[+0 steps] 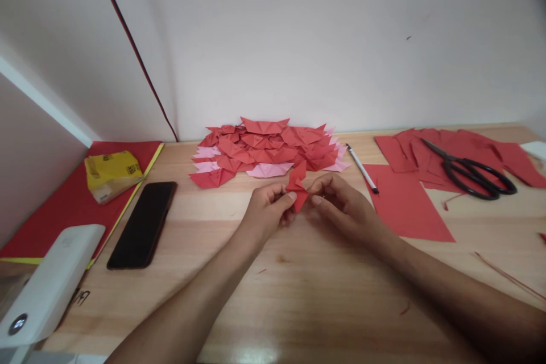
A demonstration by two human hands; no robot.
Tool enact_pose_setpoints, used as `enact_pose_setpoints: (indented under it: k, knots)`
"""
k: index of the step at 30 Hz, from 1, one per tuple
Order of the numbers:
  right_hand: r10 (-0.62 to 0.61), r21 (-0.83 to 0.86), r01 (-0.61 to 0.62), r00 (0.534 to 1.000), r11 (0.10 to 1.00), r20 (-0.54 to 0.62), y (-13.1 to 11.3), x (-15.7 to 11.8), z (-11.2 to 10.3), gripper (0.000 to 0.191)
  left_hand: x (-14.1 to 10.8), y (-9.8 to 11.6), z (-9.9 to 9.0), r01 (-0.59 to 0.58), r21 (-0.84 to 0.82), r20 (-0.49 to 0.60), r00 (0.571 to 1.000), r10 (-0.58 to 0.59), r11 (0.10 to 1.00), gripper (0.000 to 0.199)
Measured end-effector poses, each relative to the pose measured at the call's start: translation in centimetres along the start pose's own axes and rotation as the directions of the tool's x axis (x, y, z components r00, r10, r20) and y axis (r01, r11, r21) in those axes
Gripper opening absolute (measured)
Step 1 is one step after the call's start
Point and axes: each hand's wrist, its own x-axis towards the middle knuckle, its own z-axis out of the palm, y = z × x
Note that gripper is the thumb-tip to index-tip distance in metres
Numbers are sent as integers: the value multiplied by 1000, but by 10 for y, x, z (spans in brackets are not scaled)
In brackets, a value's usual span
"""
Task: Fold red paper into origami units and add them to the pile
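Observation:
Between my two hands, above the middle of the table, is a small piece of red folded paper (pixel 300 181) with pointed ends up and down. My left hand (pixel 273 203) pinches its left side between thumb and fingers. At its right corner, the curled fingertips of my right hand (pixel 339 202) close in on the paper; the exact contact is hard to make out. Just behind lies a pile of folded paper pieces (pixel 256 153), mostly red with some pink ones, pointed at both ends.
Right: a white pen (pixel 362 168), a red paper sheet (pixel 409 205), red paper pieces (pixel 405 151) and black-handled scissors (pixel 473 173). Left: a black phone (pixel 143 224), a white power bank (pixel 55 278) and a yellow packet (pixel 113 173) on a red folder (pixel 46 213). A wall stands behind.

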Motion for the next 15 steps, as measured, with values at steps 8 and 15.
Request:
enact_pose_setpoints:
  k: [8, 15]
  knots:
    - [-87, -64, 89, 996, 994, 35, 0, 1, -1, 8, -1, 0, 1, 98, -142, 67, 994, -90, 985, 18]
    - [-46, -29, 46, 999, 999, -23, 2, 1, -2, 10, -1, -1, 3, 71, -109, 90, 994, -62, 991, 23]
